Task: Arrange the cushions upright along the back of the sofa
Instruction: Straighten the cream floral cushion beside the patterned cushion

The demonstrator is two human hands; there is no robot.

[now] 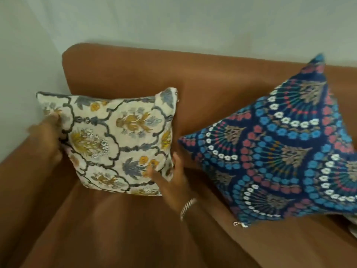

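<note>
A cream cushion [114, 140] with grey and yellow flowers stands upright against the back of the brown sofa [212, 78], in its left corner. My left hand [49, 138] grips the cushion's left edge. My right hand [172, 180], with a bangle at the wrist, holds its lower right corner, thumb on the front. To the right, a dark blue cushion [286, 151] with blue, red and white rings leans tilted on one corner against the backrest, apart from both hands.
The sofa's left armrest [25, 180] runs beside my left hand. A pale wall [173, 22] stands behind the sofa. Brown seat [144, 238] fills the foreground. Part of another pale object [352, 225] peeks out under the blue cushion at the right edge.
</note>
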